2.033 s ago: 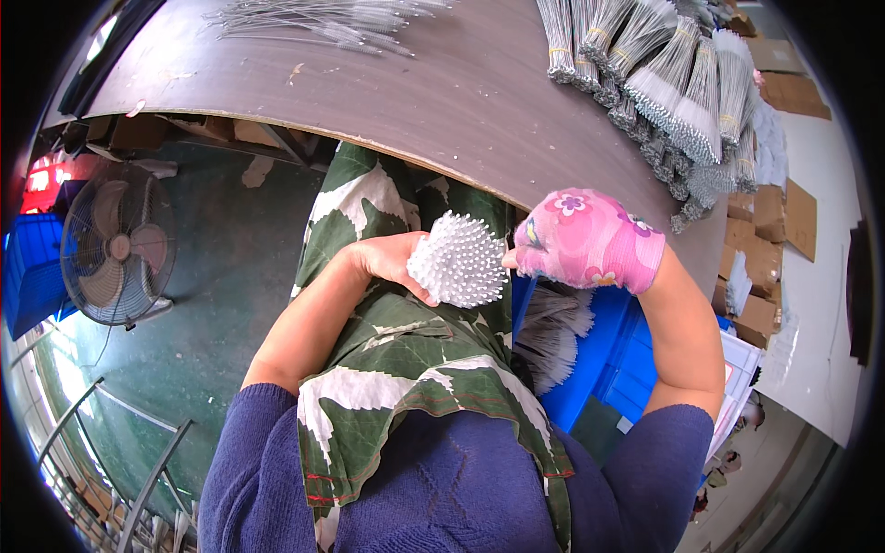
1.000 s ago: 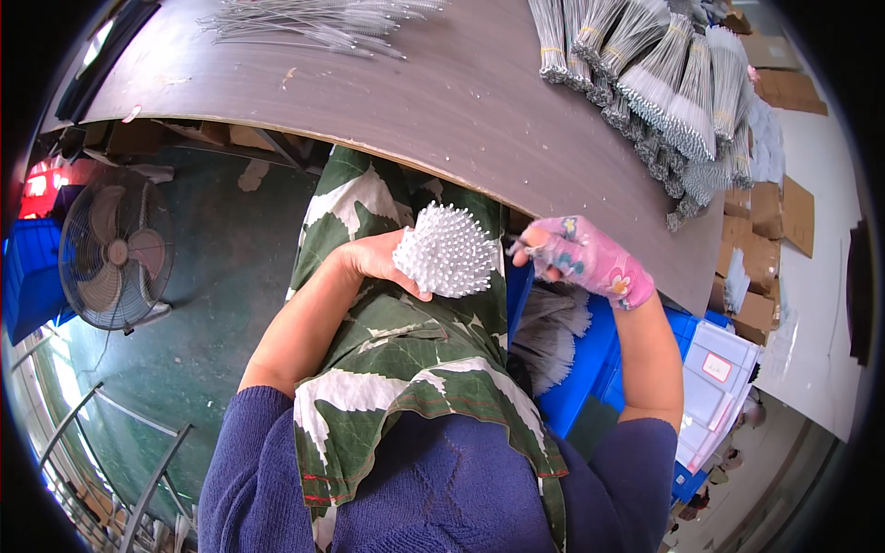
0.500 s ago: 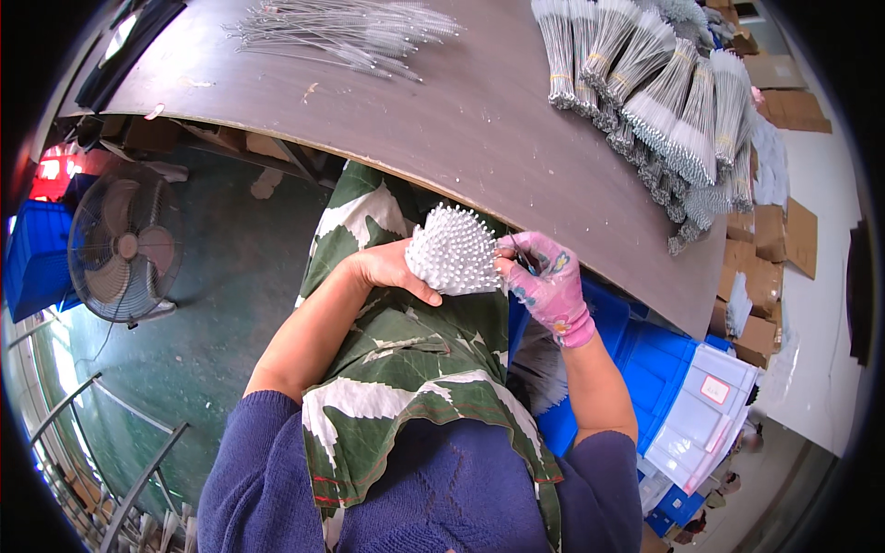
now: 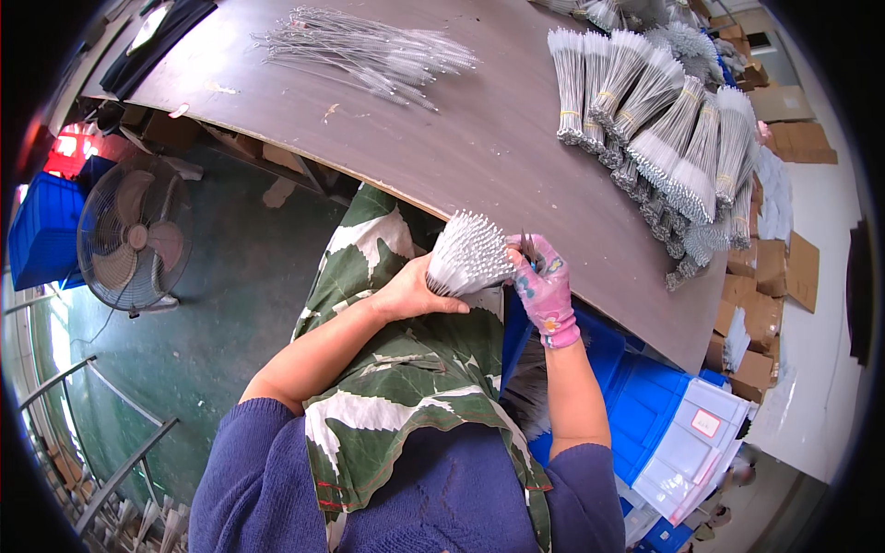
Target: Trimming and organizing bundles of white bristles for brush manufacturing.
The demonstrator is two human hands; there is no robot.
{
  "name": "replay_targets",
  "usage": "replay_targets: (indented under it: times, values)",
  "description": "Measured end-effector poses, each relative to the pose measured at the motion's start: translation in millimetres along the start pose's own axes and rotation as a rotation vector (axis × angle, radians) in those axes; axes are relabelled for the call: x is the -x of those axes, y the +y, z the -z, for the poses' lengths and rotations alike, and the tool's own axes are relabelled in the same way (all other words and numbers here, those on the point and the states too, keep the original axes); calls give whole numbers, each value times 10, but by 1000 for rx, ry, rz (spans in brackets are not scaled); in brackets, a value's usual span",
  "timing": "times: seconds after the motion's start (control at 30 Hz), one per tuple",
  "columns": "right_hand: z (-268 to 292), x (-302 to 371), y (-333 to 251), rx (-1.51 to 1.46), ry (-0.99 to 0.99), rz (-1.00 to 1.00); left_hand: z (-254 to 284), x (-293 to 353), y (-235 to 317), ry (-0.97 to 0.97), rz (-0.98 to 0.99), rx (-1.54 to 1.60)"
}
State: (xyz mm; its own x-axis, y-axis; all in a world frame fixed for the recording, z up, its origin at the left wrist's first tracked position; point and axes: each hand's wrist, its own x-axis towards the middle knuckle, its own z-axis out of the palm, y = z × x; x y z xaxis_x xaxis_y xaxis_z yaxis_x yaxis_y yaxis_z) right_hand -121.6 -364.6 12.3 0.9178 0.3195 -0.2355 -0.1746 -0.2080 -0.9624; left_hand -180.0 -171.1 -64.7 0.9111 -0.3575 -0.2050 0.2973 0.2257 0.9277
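Observation:
My left hand (image 4: 415,290) is bare and wraps round a thick bundle of thin wire brushes (image 4: 470,251) with white bristles. The bundle is held above my lap, beside the table's edge, its white-dotted end turned up and toward my right hand. A pink flowered glove covers my right hand (image 4: 546,293), which is closed at the bundle's right side. Between its thumb and fingers a small dark pointed tool (image 4: 526,245) sticks up; whether it is tweezers or snips I cannot tell. The right fingertips are next to the brush ends, possibly touching them.
On the brown table (image 4: 516,120) lie a loose heap of wire brushes (image 4: 378,57) and several tied brush bundles (image 4: 666,138). Blue bins (image 4: 636,387) stand below the table at right. A floor fan (image 4: 136,237) and a metal rack (image 4: 124,470) are at left; cardboard boxes (image 4: 751,313) sit far right.
The bundle has tilted in my left hand, so more of its bristled side shows. My right hand has turned more upright, with the tool now pointing up. The whole view has shifted slightly.

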Motion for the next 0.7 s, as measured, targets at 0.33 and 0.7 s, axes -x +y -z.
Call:
replay_targets:
  times: [0.33,0.7]
  values:
    - [559,-458,-1035,-305,691,465,92,-30,-107,114,-42,125]
    - [-374,-1770,-965,-534,293,116,209,-81,-108,44,39,194]
